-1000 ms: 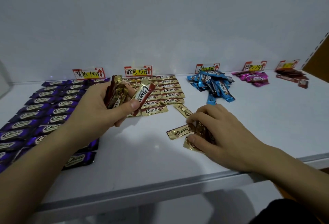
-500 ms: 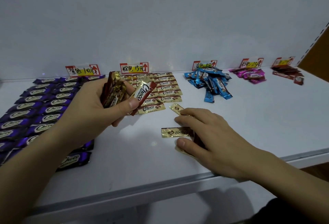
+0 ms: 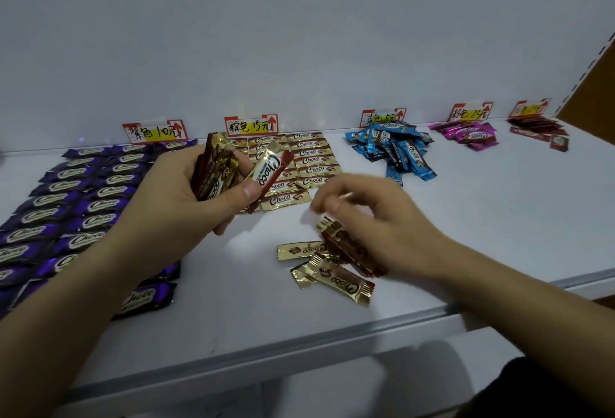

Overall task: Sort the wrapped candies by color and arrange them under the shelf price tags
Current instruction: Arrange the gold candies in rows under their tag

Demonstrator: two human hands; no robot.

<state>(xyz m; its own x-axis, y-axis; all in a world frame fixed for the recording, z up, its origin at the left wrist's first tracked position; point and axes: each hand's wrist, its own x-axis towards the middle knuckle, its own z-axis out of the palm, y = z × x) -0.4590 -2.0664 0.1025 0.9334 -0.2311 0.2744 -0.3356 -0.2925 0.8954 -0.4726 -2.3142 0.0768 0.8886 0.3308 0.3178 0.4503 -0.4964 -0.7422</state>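
My left hand (image 3: 179, 198) grips a bundle of gold-and-brown wrapped candies (image 3: 213, 168), its thumb pressing one gold candy (image 3: 271, 170) that fans out to the right. My right hand (image 3: 382, 224) is blurred and hovers just above several loose gold candies (image 3: 336, 279) on the white shelf (image 3: 499, 218). Its thumb and forefinger pinch what looks like one gold candy (image 3: 346, 196), seen edge-on. Neat rows of gold candies (image 3: 311, 161) lie below the second price tag (image 3: 251, 125).
Purple candies (image 3: 96, 204) lie in rows under the left tag (image 3: 154, 131). A blue pile (image 3: 396, 148), a pink pile (image 3: 469, 135) and dark red candies (image 3: 539, 131) sit under their own tags. The shelf's metal front edge (image 3: 299, 344) runs below my hands.
My right hand has lifted off the loose gold candies, and the candy by its fingertips has left the shelf. My left hand keeps its bundle.
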